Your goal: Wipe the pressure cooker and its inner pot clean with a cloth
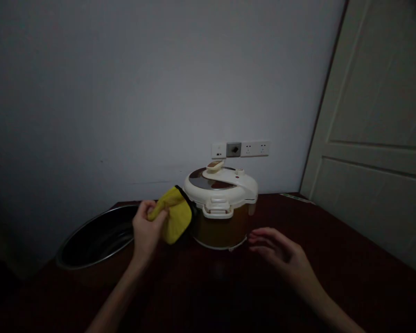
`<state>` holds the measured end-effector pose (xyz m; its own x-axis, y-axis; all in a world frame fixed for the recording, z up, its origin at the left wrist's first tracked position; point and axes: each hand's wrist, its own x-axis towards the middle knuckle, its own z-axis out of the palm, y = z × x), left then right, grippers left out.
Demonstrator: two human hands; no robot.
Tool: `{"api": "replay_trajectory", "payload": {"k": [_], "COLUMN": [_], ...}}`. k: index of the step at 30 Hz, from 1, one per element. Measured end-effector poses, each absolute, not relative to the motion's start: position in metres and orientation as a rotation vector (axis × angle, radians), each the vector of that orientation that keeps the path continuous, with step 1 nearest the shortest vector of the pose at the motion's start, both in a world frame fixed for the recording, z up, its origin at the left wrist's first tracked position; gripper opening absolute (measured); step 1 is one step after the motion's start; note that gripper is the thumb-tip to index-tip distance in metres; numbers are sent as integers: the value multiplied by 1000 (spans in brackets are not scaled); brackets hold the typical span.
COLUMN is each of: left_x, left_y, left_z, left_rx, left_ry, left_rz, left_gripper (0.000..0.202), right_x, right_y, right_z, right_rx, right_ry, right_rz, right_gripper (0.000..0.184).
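Note:
My left hand (149, 226) grips a yellow cloth (177, 216) with a dark edge, fingers closed on its near side. The cloth hangs by the left side of an electric pressure cooker (222, 226); whether it touches the cooker I cannot tell. The cooker has a white lid (242, 192) with a brown top panel, a knob and a front handle (217, 212), and its body is brownish gold. At the cooker's lower right is my right hand (277, 247), fingers stretched toward its base and holding nothing. The lid sits closed on the body.
A wide metal basin (93, 259) stands on the dark red table (235, 296), left of the cooker. Behind are a pale wall and several socket plates (247, 149). A light panelled door (374, 157) rises at the right. The room is dim.

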<state>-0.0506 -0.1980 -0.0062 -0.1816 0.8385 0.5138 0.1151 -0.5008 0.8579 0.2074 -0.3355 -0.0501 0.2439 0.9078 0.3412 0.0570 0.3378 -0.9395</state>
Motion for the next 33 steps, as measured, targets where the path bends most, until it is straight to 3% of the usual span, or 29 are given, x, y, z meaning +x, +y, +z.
{"api": "replay_trajectory", "payload": {"k": [3,7,10,23,29,33], "left_x": [-40,5,27,11,6,27], "left_y": [-177,-165,-167,-192,-180,-176], "left_z": [-8,-35,-54,-86,-62,-65], "left_rx": [1797,2453,2508,2596,2274,2369], "left_ry": [1150,525,257,99,687,541], "left_rz": [1970,1750,1803,1871,2043,1990], "left_gripper": [32,45,52,56,53,54], "right_x": [217,217,217,225,217,216], "right_y": [-337,-340,-344,-350,-350,-352], "right_z": [-58,-66,-70,-75,-66,-65], "right_rx": [-1093,-1127,-1175,-1189,-1135,-1138], "right_ry": [-1156,-1166,-1166,-1144,-1235,-1254], "right_rz": [753,745,738,695,617,606], "right_gripper": [29,26,22,19,14,13]}}
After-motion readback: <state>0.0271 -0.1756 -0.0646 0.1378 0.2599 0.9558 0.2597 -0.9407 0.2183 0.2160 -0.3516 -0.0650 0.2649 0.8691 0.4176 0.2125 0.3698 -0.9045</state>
